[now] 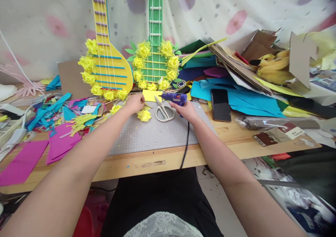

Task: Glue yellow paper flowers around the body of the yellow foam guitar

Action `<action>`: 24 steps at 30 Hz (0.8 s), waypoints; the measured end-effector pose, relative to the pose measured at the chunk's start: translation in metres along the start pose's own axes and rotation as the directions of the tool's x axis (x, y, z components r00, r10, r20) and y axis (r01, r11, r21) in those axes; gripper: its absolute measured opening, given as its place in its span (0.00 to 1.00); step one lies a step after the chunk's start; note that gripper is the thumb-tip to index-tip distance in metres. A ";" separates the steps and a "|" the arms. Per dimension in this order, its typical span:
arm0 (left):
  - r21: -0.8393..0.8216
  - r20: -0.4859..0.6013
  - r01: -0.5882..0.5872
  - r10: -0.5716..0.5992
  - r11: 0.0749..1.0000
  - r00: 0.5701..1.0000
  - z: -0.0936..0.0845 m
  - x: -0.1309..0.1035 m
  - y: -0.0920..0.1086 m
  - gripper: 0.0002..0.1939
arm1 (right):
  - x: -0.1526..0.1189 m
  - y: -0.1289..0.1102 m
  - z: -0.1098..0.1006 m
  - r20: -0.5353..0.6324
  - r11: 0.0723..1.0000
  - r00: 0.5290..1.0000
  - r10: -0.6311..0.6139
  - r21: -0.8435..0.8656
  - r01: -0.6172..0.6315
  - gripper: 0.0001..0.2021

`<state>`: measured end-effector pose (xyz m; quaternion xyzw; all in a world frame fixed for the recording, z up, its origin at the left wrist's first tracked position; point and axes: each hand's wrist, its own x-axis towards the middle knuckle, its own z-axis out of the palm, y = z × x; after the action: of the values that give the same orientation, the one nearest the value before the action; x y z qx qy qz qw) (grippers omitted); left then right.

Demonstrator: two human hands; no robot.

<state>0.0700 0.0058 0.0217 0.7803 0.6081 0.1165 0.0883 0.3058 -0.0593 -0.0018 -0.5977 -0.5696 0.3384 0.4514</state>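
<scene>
1. Right hand (182, 108) closed round a purple glue gun (173, 97), its nozzle pointing towards the left hand (135, 103); the left hand's fingers are drawn narrow by a thin stick (148, 105), but whether they grip it I cannot tell.
2. A yellow paper flower (144, 115) lies on the grey cutting mat (157, 137), just below the left hand; open-looking white-handled scissors (165, 113) rest beside the gun.
3. For good handling, the nozzle would best stay clear of bare fingertips; the black cord (186, 146) should hang free of the forearm, and any glue go on sparingly.
4. A small brown-and-white box (278, 134) sits at the right of the table (225, 139); its contents cannot be seen.
</scene>
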 end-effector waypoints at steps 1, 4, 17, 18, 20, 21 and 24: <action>-0.027 -0.013 0.012 -0.012 1.000 1.000 -0.002 -0.002 0.001 0.07 | 0.000 0.000 0.000 0.000 1.000 1.000 -0.001 0.001 0.001 0.21; -0.133 -0.099 0.060 -0.073 0.989 0.992 -0.008 -0.009 0.002 0.08 | 0.000 0.000 0.001 0.006 1.000 1.000 -0.014 0.013 0.014 0.21; -0.413 -0.028 0.112 -0.135 0.904 0.990 -0.001 -0.026 0.007 0.06 | 0.000 0.008 0.012 0.148 0.988 0.977 -0.151 0.041 0.147 0.21; -0.399 -0.026 0.111 -0.133 0.910 0.991 -0.002 -0.026 0.008 0.07 | 0.000 0.007 0.011 0.149 0.987 0.976 -0.160 0.038 0.156 0.21; -0.395 -0.021 0.109 -0.128 0.912 0.992 -0.003 -0.025 0.009 0.07 | -0.001 0.005 0.010 0.153 0.985 0.973 -0.172 0.032 0.169 0.21; -0.400 -0.014 0.109 -0.125 0.910 0.992 -0.003 -0.025 0.010 0.07 | -0.001 0.004 0.010 0.157 0.985 0.972 -0.174 0.028 0.172 0.21; -0.419 0.009 0.108 -0.115 0.901 0.993 -0.003 -0.024 0.010 0.08 | -0.002 0.002 0.009 0.170 0.985 0.970 -0.172 0.016 0.171 0.21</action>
<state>0.0734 -0.0196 0.0258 0.7062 0.6132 0.2451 0.2554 0.2982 -0.0600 -0.0073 -0.5149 -0.6556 0.3483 0.4287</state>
